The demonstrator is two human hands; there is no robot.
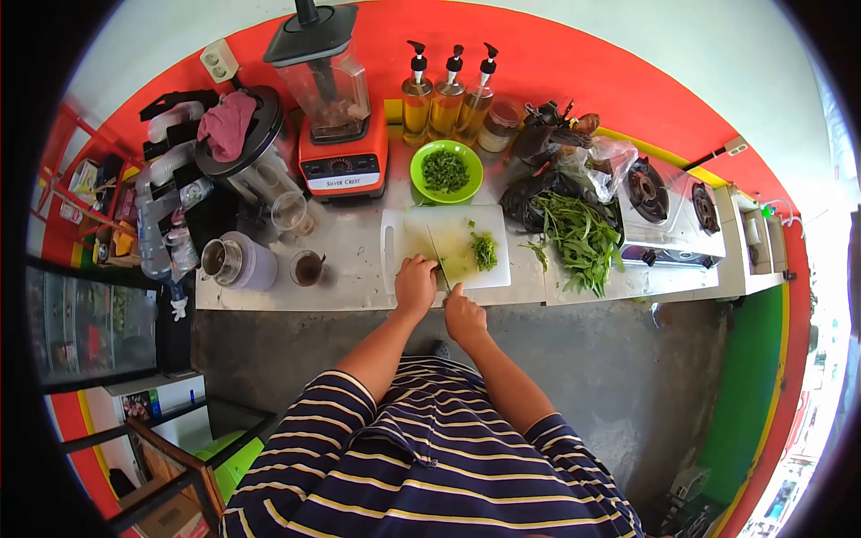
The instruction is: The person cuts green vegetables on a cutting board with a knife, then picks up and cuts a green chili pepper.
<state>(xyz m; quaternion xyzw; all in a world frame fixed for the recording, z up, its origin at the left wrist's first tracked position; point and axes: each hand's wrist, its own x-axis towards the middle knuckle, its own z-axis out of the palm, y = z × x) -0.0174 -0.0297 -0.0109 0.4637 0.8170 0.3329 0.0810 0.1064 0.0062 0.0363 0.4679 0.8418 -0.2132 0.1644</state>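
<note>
My right hand [465, 316] is closed around the handle of a knife [437, 247], whose blade points away from me across a white cutting board [390, 269]. Just left of the blade, my left hand [416, 285] rests on the board's near edge with its fingers curled together. A bit of green shows by its fingertips, but what they hold is hidden. Chopped green leaves [484, 251] lie in a small heap right of the knife. Behind the board stands a lime-green bowl [476, 184] filled with finely chopped greens [445, 170].
Leafy stems [578, 235] spill from a black plastic bag [525, 202] to the right, beside a gas stove [668, 238]. At the back are a red blender [343, 161] and pump bottles [446, 108]. A glass [307, 268] and a flask [240, 262] stand left.
</note>
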